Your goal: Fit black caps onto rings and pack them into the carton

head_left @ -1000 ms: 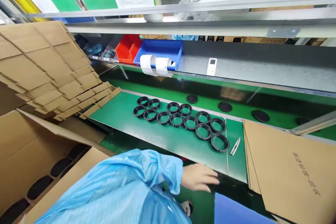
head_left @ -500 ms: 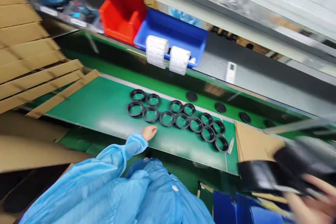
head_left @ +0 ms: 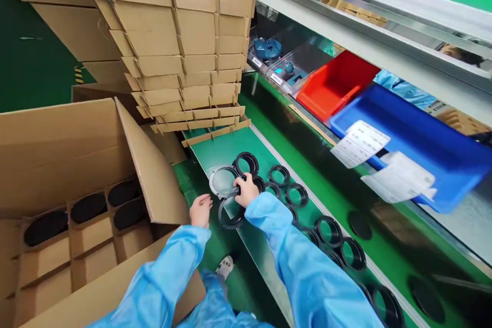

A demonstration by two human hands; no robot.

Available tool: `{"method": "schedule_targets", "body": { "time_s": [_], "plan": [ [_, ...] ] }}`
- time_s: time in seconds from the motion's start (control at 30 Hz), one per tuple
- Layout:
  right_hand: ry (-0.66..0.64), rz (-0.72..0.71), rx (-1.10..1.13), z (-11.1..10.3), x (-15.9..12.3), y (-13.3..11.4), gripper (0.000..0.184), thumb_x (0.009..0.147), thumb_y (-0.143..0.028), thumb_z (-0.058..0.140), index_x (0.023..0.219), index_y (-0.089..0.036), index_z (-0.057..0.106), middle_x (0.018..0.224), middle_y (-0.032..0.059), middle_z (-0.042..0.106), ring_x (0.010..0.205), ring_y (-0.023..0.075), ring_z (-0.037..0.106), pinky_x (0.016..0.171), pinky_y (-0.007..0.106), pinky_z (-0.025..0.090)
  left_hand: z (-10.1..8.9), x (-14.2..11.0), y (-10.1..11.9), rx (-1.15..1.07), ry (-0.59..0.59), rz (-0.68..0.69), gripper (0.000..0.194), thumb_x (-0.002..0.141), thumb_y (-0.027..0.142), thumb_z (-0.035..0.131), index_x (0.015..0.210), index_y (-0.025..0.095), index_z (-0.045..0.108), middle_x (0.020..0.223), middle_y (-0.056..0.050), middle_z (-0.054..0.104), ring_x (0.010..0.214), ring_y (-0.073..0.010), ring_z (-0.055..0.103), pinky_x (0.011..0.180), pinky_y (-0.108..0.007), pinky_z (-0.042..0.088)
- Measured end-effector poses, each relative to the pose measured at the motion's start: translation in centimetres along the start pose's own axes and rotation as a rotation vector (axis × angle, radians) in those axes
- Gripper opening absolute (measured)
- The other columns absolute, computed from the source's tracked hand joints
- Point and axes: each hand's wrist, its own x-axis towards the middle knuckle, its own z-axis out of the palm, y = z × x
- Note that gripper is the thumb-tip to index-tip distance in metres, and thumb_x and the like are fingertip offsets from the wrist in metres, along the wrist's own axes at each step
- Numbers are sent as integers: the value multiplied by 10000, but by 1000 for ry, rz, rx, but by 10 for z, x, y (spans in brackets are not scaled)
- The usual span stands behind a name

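Bench (head_left: pixel 215 151): right hand (head_left: pixel 246 190) grips ring (head_left: pixel 221 213); left hand (head_left: pixel 200 210), at its nine o'clock, seems empty.
Likely light, stiff; hold rim (head_left: pixel 230 226).

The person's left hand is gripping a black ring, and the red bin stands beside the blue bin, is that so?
Not quite: in the head view, the right hand, not the left hand, grips the black ring. The red bin does stand beside the blue bin.

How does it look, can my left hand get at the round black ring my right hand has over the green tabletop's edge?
Probably yes: your left hand looks empty and is close beside the round black ring, with nothing visible between them. Only your right hand covers part of its far side.
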Motion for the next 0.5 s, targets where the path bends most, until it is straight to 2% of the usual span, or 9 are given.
{"method": "schedule_targets", "body": {
  "time_s": [0.07,0.13,0.2,0.27,0.33,0.43,0.5],
  "plan": [
    [-32,4,-24,-3,50,0,446,717,-128,692,1129,-263,588,1515,90,266,869,175,652,830,337,496,-20,-3,2,-52,13,-17,347,682,388,657,919,136,651,861,-84,694,808,-196,687,828,-379,581],
    [-57,44,-33,-5,88,6,447,724,-94,686,1143,-219,592,1467,139,322,853,181,653,821,346,504,-32,-9,1,-88,-34,-38,428,594,433,709,908,146,664,897,-80,705,830,-202,690,843,-375,579],
    [-66,97,-23,-8,109,16,429,750,-89,674,1160,-189,598,1437,165,357,874,200,657,835,369,515,-37,-12,0,-100,-80,-81,492,518,460,751,900,159,677,912,-64,710,851,-206,689,852,-361,574],
    [-61,135,8,-12,118,25,408,799,-124,660,1195,-202,602,1472,158,339,930,215,659,867,392,525,-35,-12,0,-84,-101,-124,517,469,465,771,887,174,682,910,-42,708,849,-197,683,836,-335,569],
    [-46,160,47,-15,118,32,435,837,-221,686,1259,-258,587,1572,116,233,1035,238,644,907,412,529,-24,-9,3,-49,-109,-146,523,432,451,776,872,184,682,893,-22,700,823,-180,672,782,-298,561],
    [34,169,96,-16,109,45,655,820,-445,749,1407,-343,475,1663,53,15,1256,339,533,976,488,514,9,-8,11,52,-122,-109,565,411,445,763,916,198,701,843,-5,692,762,-155,648,647,-236,514],
    [106,104,144,-16,85,63,698,870,-518,684,1479,-337,394,1666,77,45,1311,357,498,1010,513,502,35,-14,14,161,-148,-23,625,436,473,749,1003,213,714,767,3,675,653,-137,600,527,-211,439]
  ]
}}
